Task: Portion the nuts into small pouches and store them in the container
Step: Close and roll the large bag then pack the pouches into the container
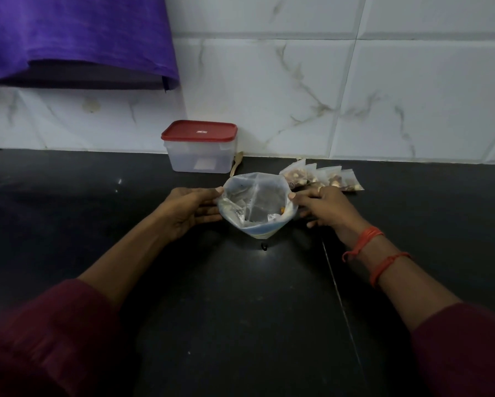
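A clear plastic bag stands open on the dark counter, nearly empty inside. My left hand pinches its left rim with the thumb on the edge. My right hand pinches the right rim. Several small filled nut pouches lie in a row just behind my right hand. A clear plastic container with a red lid shut on it stands at the wall, behind the bag and to the left.
A wooden spoon leans beside the container at the wall. White marble tiles back the counter. A purple cloth hangs over a ledge at the upper left. A seam runs through the counter on the right.
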